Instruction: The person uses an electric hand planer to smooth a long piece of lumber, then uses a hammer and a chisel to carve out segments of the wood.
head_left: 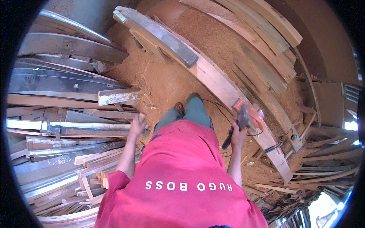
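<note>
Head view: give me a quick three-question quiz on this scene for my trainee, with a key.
1. Which hand is nearer the orange tool: the left hand or the right hand?
2. True or false: the orange tool hangs on a wall.
3. Fill the gap: loose brown ___ covers the floor around the feet.

Key:
1. The right hand.
2. False; it is at the long pale board.
3. Sawdust.

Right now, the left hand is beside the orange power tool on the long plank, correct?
Not the left hand: the head view shows the right hand beside the orange power tool on the long plank. The left hand is away on the opposite side, near the stacked boards.
</note>
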A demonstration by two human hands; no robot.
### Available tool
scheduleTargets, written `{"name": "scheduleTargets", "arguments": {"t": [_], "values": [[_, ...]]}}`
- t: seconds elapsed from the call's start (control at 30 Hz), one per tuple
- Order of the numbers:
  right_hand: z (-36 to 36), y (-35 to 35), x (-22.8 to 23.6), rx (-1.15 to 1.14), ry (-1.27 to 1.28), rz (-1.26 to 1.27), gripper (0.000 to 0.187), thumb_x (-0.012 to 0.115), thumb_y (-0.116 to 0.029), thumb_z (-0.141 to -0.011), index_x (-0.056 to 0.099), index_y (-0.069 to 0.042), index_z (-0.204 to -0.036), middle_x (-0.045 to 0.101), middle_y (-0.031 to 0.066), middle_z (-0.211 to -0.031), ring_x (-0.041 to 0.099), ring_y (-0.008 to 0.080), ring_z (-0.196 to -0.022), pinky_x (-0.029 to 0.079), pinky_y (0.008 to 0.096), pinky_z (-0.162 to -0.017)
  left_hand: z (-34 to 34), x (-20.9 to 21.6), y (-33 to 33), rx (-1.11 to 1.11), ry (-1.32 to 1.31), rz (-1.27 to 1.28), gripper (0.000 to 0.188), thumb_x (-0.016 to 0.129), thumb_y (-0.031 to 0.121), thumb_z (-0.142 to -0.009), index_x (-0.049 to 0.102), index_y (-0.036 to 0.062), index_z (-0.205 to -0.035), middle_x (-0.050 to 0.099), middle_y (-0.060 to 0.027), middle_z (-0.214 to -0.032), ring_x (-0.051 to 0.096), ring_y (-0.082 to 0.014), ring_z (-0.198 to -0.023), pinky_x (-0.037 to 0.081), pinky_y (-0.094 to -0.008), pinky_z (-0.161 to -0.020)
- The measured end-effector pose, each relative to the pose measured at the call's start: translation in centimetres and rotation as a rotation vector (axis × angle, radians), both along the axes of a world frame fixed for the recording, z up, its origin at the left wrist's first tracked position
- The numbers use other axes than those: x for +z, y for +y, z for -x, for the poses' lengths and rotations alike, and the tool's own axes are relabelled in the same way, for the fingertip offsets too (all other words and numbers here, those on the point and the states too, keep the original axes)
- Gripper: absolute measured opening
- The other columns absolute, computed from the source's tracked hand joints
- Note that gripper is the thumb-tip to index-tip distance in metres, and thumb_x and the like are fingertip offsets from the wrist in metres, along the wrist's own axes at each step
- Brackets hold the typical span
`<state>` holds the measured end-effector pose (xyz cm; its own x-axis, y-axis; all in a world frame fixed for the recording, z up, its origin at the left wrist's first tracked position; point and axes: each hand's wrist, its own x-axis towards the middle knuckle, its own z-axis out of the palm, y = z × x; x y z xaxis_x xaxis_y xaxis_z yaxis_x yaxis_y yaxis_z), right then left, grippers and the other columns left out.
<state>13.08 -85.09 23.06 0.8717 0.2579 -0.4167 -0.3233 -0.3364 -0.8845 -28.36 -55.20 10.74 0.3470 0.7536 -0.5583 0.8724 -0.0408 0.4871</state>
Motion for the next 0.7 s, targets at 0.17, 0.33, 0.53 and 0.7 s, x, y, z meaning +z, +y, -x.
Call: {"name": "scheduleTargets", "arguments": {"t": [0.17, 0.33, 0.53, 0.7], "values": [[-1.3, 16.5, 0.3, 0.343, 0.089, 0.069, 0.034, 0.062, -0.031, -0.096, 0.058, -0.004, -0.076, 0.056, 0.0032, -0.059, 0.056, 0.0127, -0.05, 0.045, 0.0287, -0.046, 15.3, -8.5, -8.4, 0.223, 0.016, 0.013, 0.061, 0.073, 0.041, -0.085, 0.055, 0.0011, -0.128, 0.065, -0.0283, -0.115, 0.064, -0.0395, -0.109, 0.05, -0.0456, -0.093], [-3.6, 26.3, -2.6, 0.358, 0.151, 0.02, 0.032, 0.061, -0.032, -0.098, 0.057, -0.005, -0.08, 0.057, 0.0025, -0.063, 0.056, 0.0119, -0.048, 0.045, 0.0291, -0.045, 10.2, -3.2, -6.1, 0.382, 0.132, 0.282, 0.06, 0.074, 0.041, -0.084, 0.057, 0.002, -0.127, 0.066, -0.0267, -0.113, 0.065, -0.0393, -0.108, 0.05, -0.0459, -0.093], [-3.8, 36.1, -5.2, 0.369, 0.37, 0.031, 0.03, 0.059, -0.034, -0.1, 0.055, -0.006, -0.088, 0.057, 0.0017, -0.066, 0.056, 0.0116, -0.049, 0.048, 0.029, -0.044, 3.2, 4.8, 5.9, 0.474, 0.232, 0.291, 0.059, 0.076, 0.041, -0.083, 0.059, 0.003, -0.125, 0.068, -0.0248, -0.111, 0.066, -0.0391, -0.107, 0.051, -0.0463, -0.093], [-1.7, 47.4, -5.8, 0.603, 0.316, -0.07, 0.028, 0.057, -0.03, -0.102, 0.054, -0.005, -0.091, 0.055, 0.0028, -0.065, 0.055, 0.0123, -0.048, 0.047, 0.0296, -0.042, 1.0, 6.4, 14.9, 0.462, 0.282, 0.077, 0.058, 0.075, 0.046, -0.084, 0.063, 0.0029, -0.12, 0.069, -0.0244, -0.104, 0.068, -0.0368, -0.098, 0.052, -0.0446, -0.088]]}}
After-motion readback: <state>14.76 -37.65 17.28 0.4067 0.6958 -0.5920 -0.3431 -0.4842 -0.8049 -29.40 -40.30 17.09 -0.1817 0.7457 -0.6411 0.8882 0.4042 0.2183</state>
